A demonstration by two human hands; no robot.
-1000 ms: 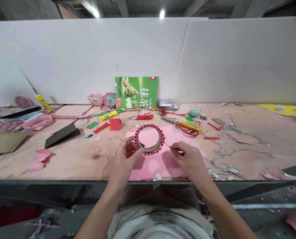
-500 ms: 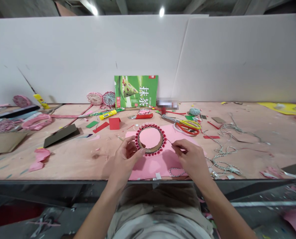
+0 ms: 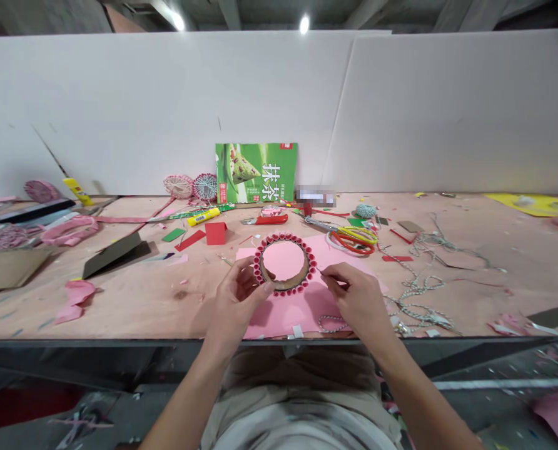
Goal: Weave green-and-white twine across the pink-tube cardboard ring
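A cardboard ring [image 3: 302, 272] edged with small rolled pink paper tubes is tilted up above a pink paper sheet [image 3: 288, 312]. My left hand [image 3: 239, 297] grips the ring at its lower left, thumb on the front. On the right side, my right hand [image 3: 354, 294] pinches the end of a thin dark string [image 3: 320, 271] that reaches the ring's right edge. A loop of twisted cord [image 3: 331, 324] lies on the pink sheet below.
Behind the ring lie a red cutter [image 3: 272, 220], a yellow glue stick [image 3: 202, 217] and scissors with orange and yellow handles [image 3: 354, 240]. A green package [image 3: 258, 173] leans on the white wall. Tangled cord [image 3: 420, 290] lies right, a dark folded card [image 3: 114, 256] left.
The ring has shifted slightly right and turned a little toward my right hand. My right hand is slightly closer to it, and less string shows between them.
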